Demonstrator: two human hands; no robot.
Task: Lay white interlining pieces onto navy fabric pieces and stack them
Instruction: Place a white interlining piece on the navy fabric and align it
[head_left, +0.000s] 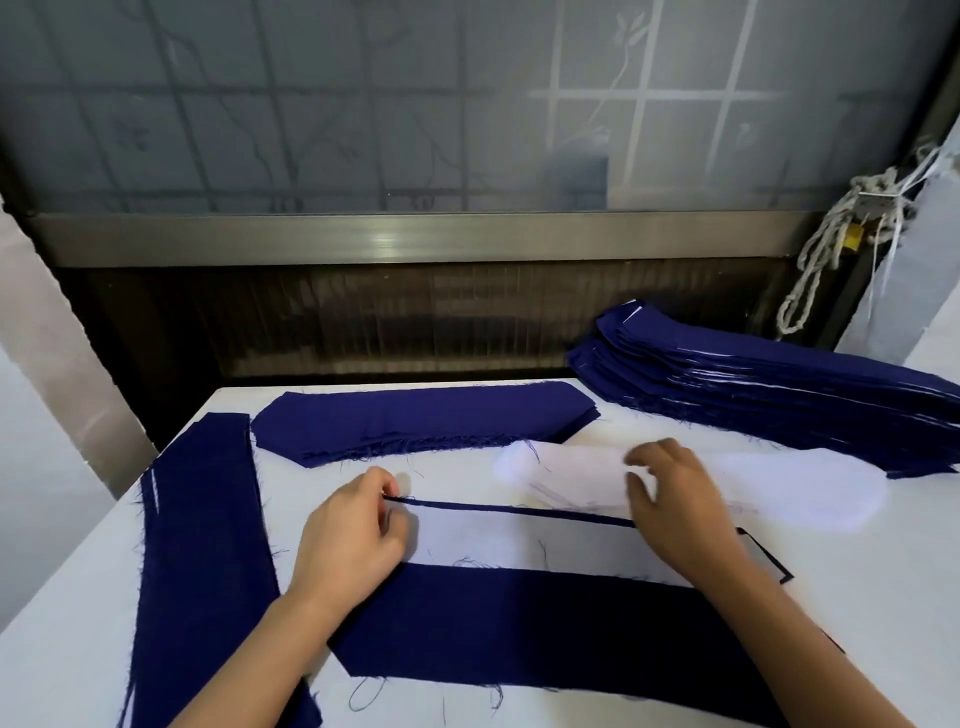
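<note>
Seen from the head camera, a person works at a white bench (872, 597) below a frosted window (363, 104). A navy fabric piece (519, 618) lies along the bench's near edge. A white interlining piece (519, 540) covers its far part, leaving only a thin navy rim along the far side and at the right end.

The left hand (353, 540) pinches the far left corner of the pair between thumb and forefinger, its other fingers curled in. The right hand (675, 499) arches over the far right side with fingers bent and thumb apart. It lies across both that edge and a loose pile of interlining (810, 493), and whether it grips anything cannot be told.

A tall finished stack (779, 395) stands at the far right corner, white slivers showing between its navy layers. A lower stack of navy pieces (415, 421) sits at the far edge, and long navy strips (202, 545) run along the left edge. A knotted rope (826, 249) hangs at right.

The step appears to be squaring the interlining on the navy. Done well, that likely means an even navy rim all round, light tension between both hands, no wrinkles, and no frayed threads trapped beneath before the pair is stacked.
</note>
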